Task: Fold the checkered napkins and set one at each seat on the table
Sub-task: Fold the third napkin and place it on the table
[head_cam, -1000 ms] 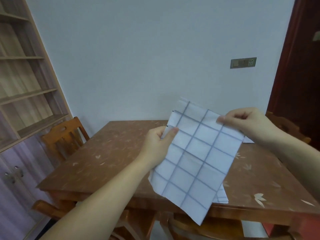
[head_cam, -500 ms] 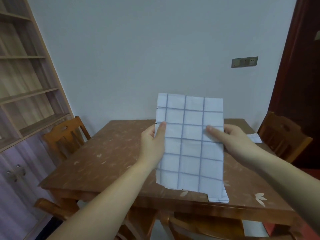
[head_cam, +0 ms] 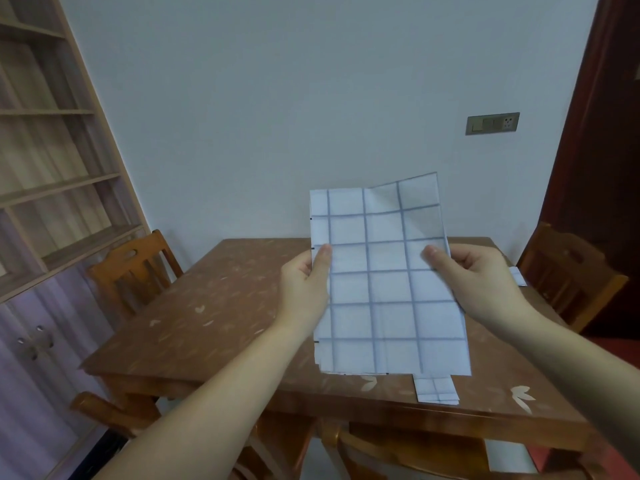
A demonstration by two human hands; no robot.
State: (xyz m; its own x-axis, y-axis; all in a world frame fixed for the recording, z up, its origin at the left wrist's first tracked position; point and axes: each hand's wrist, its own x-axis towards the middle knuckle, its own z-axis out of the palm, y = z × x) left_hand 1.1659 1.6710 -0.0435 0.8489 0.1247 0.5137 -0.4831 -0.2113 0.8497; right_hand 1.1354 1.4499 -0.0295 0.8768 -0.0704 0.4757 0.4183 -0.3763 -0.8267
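The person holds a checkered napkin (head_cam: 384, 282) upright in the air above the brown table (head_cam: 225, 306); the left hand (head_cam: 304, 289) pinches its left edge at mid-height, thumb flat on the near face and fingers behind the cloth; the right hand (head_cam: 474, 282) grips the right edge at about the same height, thumb in front and fingers curled behind. The napkin is a tall rectangle with a blue grid; several layers show at its lower left corner; its upper right part bends slightly and looks shaded. A second, smaller folded napkin (head_cam: 436, 389) lies flat on the table near the near edge, partly hidden behind the held one; a third napkin (head_cam: 517, 275) lies at the table's right edge, just beside the right chair (head_cam: 568, 275). Another wooden chair (head_cam: 135, 268) stands at the left side; a wooden shelf unit (head_cam: 52, 150) fills the left wall; a switch and socket plate (head_cam: 492, 123) sits on the far wall.
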